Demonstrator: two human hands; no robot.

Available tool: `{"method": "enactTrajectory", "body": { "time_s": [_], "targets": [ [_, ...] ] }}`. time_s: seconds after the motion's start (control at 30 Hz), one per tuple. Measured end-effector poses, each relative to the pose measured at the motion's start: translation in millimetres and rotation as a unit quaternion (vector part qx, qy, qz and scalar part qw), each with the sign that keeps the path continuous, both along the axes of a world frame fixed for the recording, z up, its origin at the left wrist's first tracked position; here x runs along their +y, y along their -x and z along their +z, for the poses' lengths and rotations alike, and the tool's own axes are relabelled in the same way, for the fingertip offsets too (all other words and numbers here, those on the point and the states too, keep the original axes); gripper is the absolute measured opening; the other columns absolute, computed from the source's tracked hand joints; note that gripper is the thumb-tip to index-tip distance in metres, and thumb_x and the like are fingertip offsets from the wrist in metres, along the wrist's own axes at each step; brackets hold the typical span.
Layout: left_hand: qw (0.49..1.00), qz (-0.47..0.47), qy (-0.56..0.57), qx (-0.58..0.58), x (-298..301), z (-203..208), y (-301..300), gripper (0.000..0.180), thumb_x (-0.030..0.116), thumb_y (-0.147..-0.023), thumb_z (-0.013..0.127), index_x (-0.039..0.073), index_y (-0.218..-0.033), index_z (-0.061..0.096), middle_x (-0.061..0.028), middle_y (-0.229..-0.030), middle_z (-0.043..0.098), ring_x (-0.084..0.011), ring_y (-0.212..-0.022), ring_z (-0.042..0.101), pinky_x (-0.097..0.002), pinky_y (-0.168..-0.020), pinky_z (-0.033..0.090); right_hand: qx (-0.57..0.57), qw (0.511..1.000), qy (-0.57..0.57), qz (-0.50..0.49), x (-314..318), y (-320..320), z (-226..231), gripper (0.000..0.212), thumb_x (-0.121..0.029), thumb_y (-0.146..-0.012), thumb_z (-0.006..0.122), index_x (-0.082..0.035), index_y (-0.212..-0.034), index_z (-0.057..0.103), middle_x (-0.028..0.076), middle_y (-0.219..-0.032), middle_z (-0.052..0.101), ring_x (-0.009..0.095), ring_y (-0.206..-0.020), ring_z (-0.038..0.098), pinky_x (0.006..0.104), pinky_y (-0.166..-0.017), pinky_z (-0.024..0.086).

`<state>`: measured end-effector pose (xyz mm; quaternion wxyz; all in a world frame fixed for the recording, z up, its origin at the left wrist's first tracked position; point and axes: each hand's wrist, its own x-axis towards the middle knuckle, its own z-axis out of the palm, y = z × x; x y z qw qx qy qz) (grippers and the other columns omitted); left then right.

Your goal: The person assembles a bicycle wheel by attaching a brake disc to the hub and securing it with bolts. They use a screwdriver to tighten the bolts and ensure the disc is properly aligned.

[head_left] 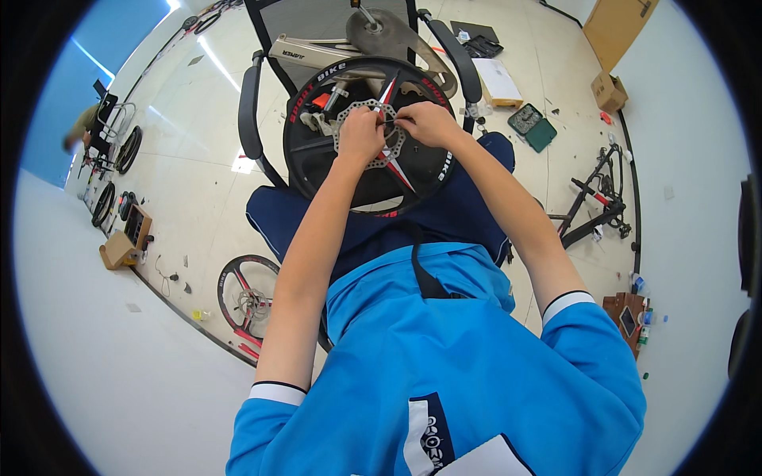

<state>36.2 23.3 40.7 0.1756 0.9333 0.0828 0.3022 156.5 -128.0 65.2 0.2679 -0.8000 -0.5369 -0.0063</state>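
In front of my lap is a black bicycle wheel [296, 168] with broad spokes, some with red and white accents. A silver perforated brake disc [398, 143] is fixed at its hub. My left hand [361, 135] is closed over the left part of the disc; what its fingers hold is hidden. From the right, my right hand [425, 124] pinches a thin dark rod-like tool [390, 121] near the hub. The tool is too small to name, and its tip is hidden by my fingers.
The wheel lies between the armrests [250, 111] of a black chair. Behind it are a silver frame part [305, 51] and a small orange-red object [321, 101]. A green tool case [533, 128] and a black bike frame [597, 198] lie right; another wheel [246, 295] lies left.
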Motion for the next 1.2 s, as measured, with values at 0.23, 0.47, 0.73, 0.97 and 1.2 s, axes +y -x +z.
{"method": "enactTrajectory", "body": {
  "time_s": [0.23, 0.47, 0.73, 0.97, 1.2],
  "targets": [
    [0.999, 0.010, -0.022, 0.045, 3.0, -10.2, -5.4, 0.010, 0.008, -0.077, 0.069, 0.000, -0.083, 0.069, -0.0173, -0.091, 0.066, -0.0354, -0.095, 0.061, -0.0453, -0.083, 0.053, -0.061, 0.998, 0.016, 0.018, 5.4, -1.1, -10.2, 0.022, -0.026, -0.091, 0.061, -0.009, -0.101, 0.071, 0.012, -0.095, 0.070, 0.033, -0.093, 0.065, 0.0432, -0.080, 0.052],
    [1.000, 0.008, 0.001, 0.023, 4.4, -8.2, -4.1, 0.011, 0.008, -0.078, 0.069, -0.001, -0.084, 0.069, -0.0176, -0.090, 0.066, -0.0357, -0.095, 0.062, -0.0452, -0.083, 0.052, -0.102, 0.994, 0.010, 0.034, 9.9, -10.3, -12.2, 0.020, -0.027, -0.091, 0.062, -0.014, -0.101, 0.072, 0.009, -0.091, 0.067, 0.030, -0.093, 0.065, 0.0434, -0.081, 0.052],
    [0.999, 0.019, 0.007, 0.029, 2.1, -7.4, -1.8, 0.011, 0.009, -0.077, 0.069, 0.000, -0.082, 0.069, -0.0155, -0.092, 0.066, -0.0348, -0.094, 0.061, -0.0452, -0.084, 0.052, -0.151, 0.986, 0.045, 0.049, 21.4, -27.9, -0.8, 0.019, -0.031, -0.088, 0.066, -0.019, -0.098, 0.076, 0.005, -0.092, 0.067, 0.026, -0.099, 0.062, 0.0440, -0.082, 0.048],
    [1.000, 0.024, -0.007, -0.006, -3.4, -10.6, 2.3, 0.009, 0.008, -0.075, 0.069, 0.001, -0.081, 0.071, -0.0127, -0.092, 0.065, -0.0326, -0.095, 0.060, -0.0428, -0.083, 0.053, -0.166, 0.984, 0.042, 0.055, 17.1, -24.5, -2.9, 0.019, -0.031, -0.086, 0.069, -0.020, -0.100, 0.076, 0.003, -0.093, 0.067, 0.025, -0.100, 0.061, 0.0419, -0.085, 0.046],
    [0.999, 0.047, -0.012, -0.009, -5.6, -13.6, 0.1, 0.010, 0.008, -0.071, 0.070, 0.002, -0.080, 0.071, -0.0111, -0.090, 0.065, -0.0320, -0.092, 0.060, -0.0421, -0.081, 0.052, -0.239, 0.965, -0.001, 0.106, 27.5, -28.9, 13.6, 0.018, -0.029, -0.079, 0.074, -0.014, -0.090, 0.074, 0.003, -0.090, 0.065, 0.023, -0.101, 0.060, 0.0374, -0.085, 0.046]
  ]
}}
